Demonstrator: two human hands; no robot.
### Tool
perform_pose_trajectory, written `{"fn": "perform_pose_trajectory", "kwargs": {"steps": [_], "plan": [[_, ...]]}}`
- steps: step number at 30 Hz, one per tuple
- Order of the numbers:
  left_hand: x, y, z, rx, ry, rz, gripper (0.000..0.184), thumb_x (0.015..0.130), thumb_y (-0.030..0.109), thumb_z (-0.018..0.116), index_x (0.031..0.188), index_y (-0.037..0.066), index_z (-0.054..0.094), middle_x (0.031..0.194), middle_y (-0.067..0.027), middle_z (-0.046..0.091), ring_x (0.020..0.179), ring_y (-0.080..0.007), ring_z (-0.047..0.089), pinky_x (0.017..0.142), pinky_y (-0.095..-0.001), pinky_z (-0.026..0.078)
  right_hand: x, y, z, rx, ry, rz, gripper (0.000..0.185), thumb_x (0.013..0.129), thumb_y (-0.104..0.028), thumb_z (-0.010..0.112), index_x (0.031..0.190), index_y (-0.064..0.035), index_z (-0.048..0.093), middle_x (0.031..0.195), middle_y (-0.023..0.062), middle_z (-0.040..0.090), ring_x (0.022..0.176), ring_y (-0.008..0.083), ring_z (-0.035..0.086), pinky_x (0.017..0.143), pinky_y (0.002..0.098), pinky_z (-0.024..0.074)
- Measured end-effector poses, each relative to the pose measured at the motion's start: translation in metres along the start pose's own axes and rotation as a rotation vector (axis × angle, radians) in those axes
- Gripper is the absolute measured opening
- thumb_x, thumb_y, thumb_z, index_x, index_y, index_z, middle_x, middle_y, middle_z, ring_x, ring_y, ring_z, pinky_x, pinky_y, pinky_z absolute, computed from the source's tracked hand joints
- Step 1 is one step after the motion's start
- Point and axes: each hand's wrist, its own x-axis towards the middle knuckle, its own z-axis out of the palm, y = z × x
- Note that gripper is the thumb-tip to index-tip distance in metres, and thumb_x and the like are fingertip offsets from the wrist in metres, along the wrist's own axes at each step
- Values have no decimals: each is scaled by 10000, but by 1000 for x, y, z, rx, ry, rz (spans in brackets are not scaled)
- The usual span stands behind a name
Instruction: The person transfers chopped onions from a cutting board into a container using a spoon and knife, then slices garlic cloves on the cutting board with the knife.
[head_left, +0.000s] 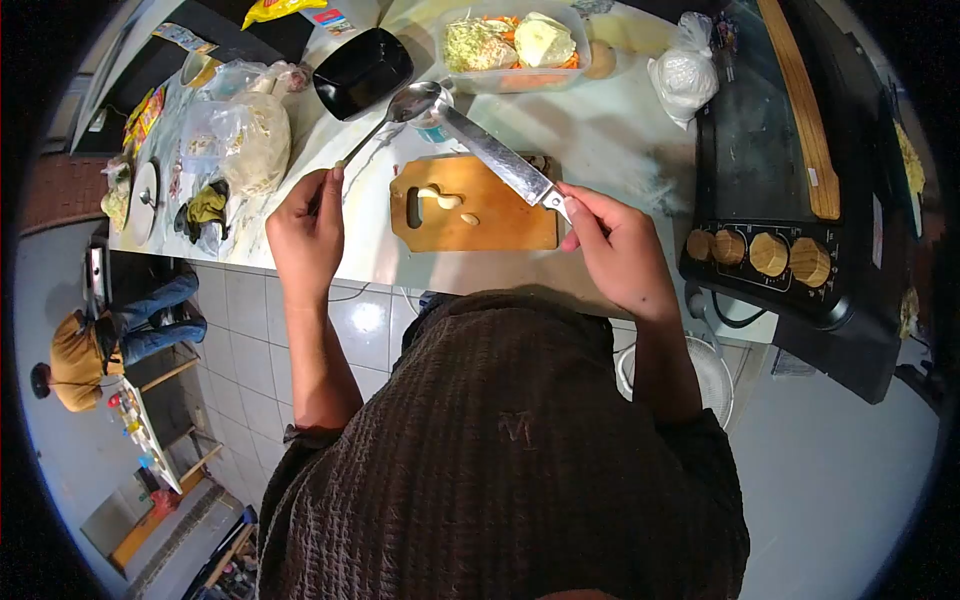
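My left hand (pixel 308 233) is closed around the handle end of a metal spoon (pixel 414 101), whose bowl is up and to the right. The handle of a large knife (pixel 497 153) is in my right hand (pixel 618 250), and its blade slants up and left until its tip is close to the spoon's bowl. Below the blade lies a wooden cutting board (pixel 500 228) with several pale garlic cloves (pixel 449 202) on its left half. A small tub (pixel 432 129) stands partly hidden behind the spoon and knife.
A black bowl (pixel 362 74) and a plastic container (pixel 513 42) of cut vegetables stand at the back. Plastic bags (pixel 250 140) sit left, a tied white bag (pixel 685 73) back right. The black stove (pixel 765 180) with wooden knobs is right. Another person (pixel 75 362) is far left.
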Motion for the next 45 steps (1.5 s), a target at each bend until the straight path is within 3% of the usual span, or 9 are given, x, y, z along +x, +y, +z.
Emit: {"fn": "perform_pose_trajectory", "kwargs": {"steps": [6,9,11,18,27,32,40,42,45], "plan": [[3,-3,3,147,41,127,191,926,157,675,887,-29,693,573,-94,544,506,-100,441,498,-276,401,-18,10,-13,-2,28,11,303,1001,-143,529,1255,-16,637,725,16,633,656,56,565,594,225,421],[-5,6,3,20,-2,43,181,930,148,668,898,-28,694,574,-98,537,516,-92,436,496,-270,394,-36,25,-20,17,88,95,305,1000,-155,537,1254,-23,640,715,7,620,648,57,549,584,226,406],[-15,5,6,-33,-84,97,176,933,143,665,910,-29,694,574,-98,531,524,-85,424,496,-263,388,-49,37,-28,-58,107,164,310,991,-212,565,1233,-38,650,709,75,658,650,98,614,643,268,487],[-45,-6,14,-17,-213,-38,194,935,164,671,925,-27,702,596,-96,567,547,-81,452,523,-269,411,-86,77,-15,164,125,377,326,1005,-217,544,1263,-38,631,692,33,617,671,85,573,669,248,454],[-13,-8,-4,-85,32,12,265,953,212,658,932,-48,704,641,-77,614,603,-71,495,556,-249,429,-31,37,11,227,63,82,322,999,-195,552,1223,24,626,803,68,670,683,104,618,659,264,485],[-6,-3,-2,-62,0,8,249,941,203,668,933,-44,704,635,-90,616,576,-83,493,549,-263,435,-13,34,19,200,55,55,326,999,-196,554,1231,24,620,830,87,686,684,109,632,660,269,494],[-3,-10,7,96,73,147,182,914,177,677,853,7,699,590,-163,564,466,-252,504,498,-326,433,-9,33,18,181,44,36,328,999,-205,557,1232,17,622,823,88,688,682,109,640,653,271,489],[-4,-8,6,75,85,126,180,912,178,678,843,12,697,590,-165,567,467,-274,506,496,-333,434,-10,30,19,181,51,64,316,1020,-176,522,1268,-6,619,725,-21,592,638,35,470,583,205,358],[-5,-8,9,38,114,175,179,913,177,677,831,18,691,590,-159,569,468,-282,512,493,-337,432,-9,28,19,182,44,76,313,1019,-172,521,1266,-8,623,731,-16,597,651,39,494,589,206,363]]}}
